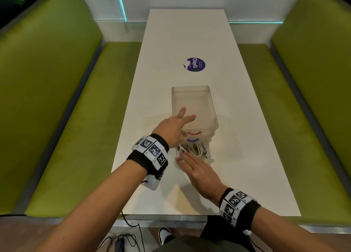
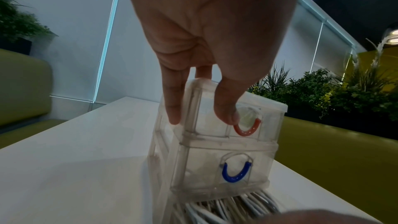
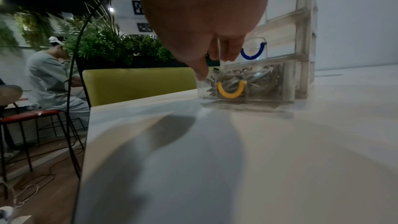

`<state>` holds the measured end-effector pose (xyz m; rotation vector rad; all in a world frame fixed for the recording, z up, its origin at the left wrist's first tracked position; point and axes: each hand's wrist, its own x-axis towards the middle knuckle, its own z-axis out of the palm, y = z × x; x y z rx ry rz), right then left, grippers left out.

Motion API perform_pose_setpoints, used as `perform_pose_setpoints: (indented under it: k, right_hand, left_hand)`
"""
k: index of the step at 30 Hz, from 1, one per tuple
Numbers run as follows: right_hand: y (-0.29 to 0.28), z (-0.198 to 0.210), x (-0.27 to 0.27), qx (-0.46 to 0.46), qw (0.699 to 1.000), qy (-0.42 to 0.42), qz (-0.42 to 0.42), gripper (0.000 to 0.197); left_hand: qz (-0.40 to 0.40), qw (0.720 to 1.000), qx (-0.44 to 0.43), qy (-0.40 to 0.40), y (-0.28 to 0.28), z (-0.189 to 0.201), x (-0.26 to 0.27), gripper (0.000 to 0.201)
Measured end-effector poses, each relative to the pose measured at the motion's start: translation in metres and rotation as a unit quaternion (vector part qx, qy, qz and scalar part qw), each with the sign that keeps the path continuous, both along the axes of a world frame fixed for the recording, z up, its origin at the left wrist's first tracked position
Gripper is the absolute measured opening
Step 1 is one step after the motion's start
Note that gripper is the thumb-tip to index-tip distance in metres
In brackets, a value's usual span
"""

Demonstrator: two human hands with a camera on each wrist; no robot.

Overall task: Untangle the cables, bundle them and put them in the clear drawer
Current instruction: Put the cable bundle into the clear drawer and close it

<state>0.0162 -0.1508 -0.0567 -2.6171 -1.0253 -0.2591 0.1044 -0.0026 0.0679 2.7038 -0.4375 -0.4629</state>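
Note:
A clear three-drawer unit (image 1: 193, 103) stands mid-table, with a red handle (image 2: 247, 129), a blue handle (image 2: 237, 173) and a yellow handle (image 3: 230, 89). The bottom drawer (image 1: 208, 159) sticks out toward me and holds coiled white cables (image 1: 195, 149). My left hand (image 1: 174, 124) rests on the unit's near left top corner with straight fingers (image 2: 172, 105), the thumb on the front by the red handle. My right hand (image 1: 193, 168) lies with straight fingers against the bottom drawer's front left edge. Its palm hides the yellow handle in the head view.
A round purple sticker (image 1: 195, 64) lies on the white table (image 1: 247, 137) beyond the unit. Green benches (image 1: 76, 118) flank both long sides. In the right wrist view a person (image 3: 53, 74) sits on a stool past the left table edge, with plants behind.

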Motion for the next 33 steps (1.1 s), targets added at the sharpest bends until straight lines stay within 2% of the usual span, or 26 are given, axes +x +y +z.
perform_pose_setpoints:
  k: [2, 5, 6, 10, 14, 21, 28, 30, 33]
  right_hand:
    - [-0.001, 0.004, 0.005, 0.014, 1.000, 0.012, 0.014, 0.040]
    - [-0.006, 0.002, 0.014, 0.006, 0.999, 0.041, 0.012, 0.027]
    - [-0.007, -0.002, 0.015, -0.003, 1.000, 0.028, 0.006, 0.021]
    - [-0.005, -0.005, 0.010, 0.001, 1.000, -0.019, -0.013, 0.023]
    - [-0.002, -0.001, 0.030, -0.019, 0.997, -0.070, -0.033, 0.021]
    - [-0.005, -0.004, 0.024, -0.008, 0.999, -0.014, -0.035, 0.040]
    - [-0.019, 0.005, 0.038, -0.011, 0.999, 0.003, -0.050, 0.036]
    - [-0.015, 0.006, 0.035, -0.012, 0.998, 0.000, -0.059, 0.027]
    - [-0.019, 0.004, 0.024, -0.006, 0.999, -0.008, -0.031, 0.036]
  left_hand:
    - [0.000, 1.000, 0.002, 0.000, 0.000, 0.000, 0.000, 0.064]
    - [0.000, 1.000, 0.002, 0.002, 0.001, 0.000, 0.000, 0.064]
    - [0.001, 1.000, 0.001, 0.002, 0.001, 0.000, 0.000, 0.064]
    - [0.001, 1.000, -0.003, 0.002, 0.001, 0.000, 0.000, 0.063]
    - [-0.003, 1.000, 0.005, 0.002, 0.000, 0.000, 0.000, 0.063]
    - [0.000, 1.000, -0.003, 0.008, 0.002, -0.002, 0.003, 0.066]
    - [0.000, 1.000, 0.015, -0.003, 0.001, 0.000, 0.003, 0.064]
    - [-0.002, 1.000, 0.011, -0.003, 0.002, 0.000, 0.004, 0.065]
    - [0.000, 1.000, 0.003, 0.003, 0.007, -0.001, 0.002, 0.066]
